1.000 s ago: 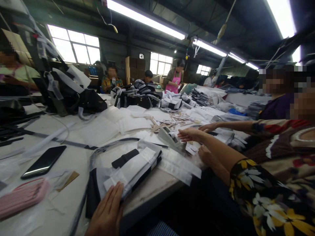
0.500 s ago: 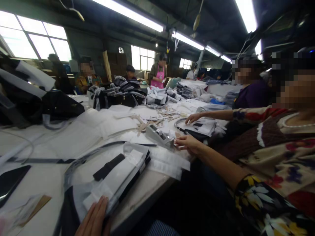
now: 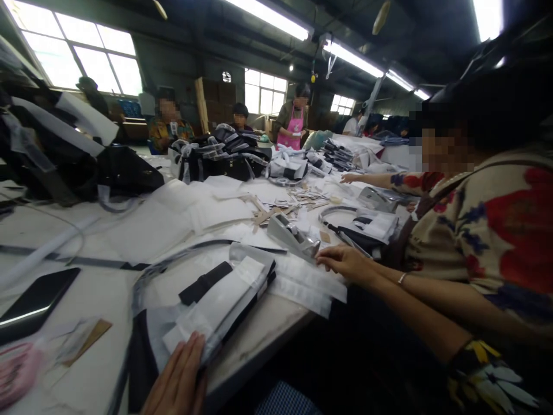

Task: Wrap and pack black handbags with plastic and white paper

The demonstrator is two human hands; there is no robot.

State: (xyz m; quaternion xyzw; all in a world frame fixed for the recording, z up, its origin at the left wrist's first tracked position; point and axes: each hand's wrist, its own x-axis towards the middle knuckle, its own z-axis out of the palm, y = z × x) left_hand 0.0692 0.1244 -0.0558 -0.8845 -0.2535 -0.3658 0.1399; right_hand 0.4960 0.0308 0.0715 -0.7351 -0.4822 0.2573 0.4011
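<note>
My left hand [image 3: 179, 372] lies flat on the near end of a dark bag [image 3: 140, 357] on the table, its fingers stretched out. White paper and clear film [image 3: 220, 294] cover the bag, and a black strip [image 3: 205, 283] lies across it. A strap wrapped in grey film [image 3: 159, 268] curves away from its far side. My right hand [image 3: 348, 266] is at the cutting end of a grey tape dispenser [image 3: 287, 233], thumb and fingers pinched together on what looks like the end of the tape. The tape itself barely shows.
White padded strips [image 3: 309, 282] overhang the table edge. At left are a phone [image 3: 41, 302], a pink case [image 3: 19, 369] and a black bag [image 3: 125, 170]. Paper scraps [image 3: 294, 202] lie mid-table. A co-worker [image 3: 488, 225] sits close at right beside another wrapped bag [image 3: 374, 225].
The view has swung a little, moving the scene rightward. My right hand has drawn slightly away from the dispenser. The co-worker at right now leans forward, reaching farther across the table.
</note>
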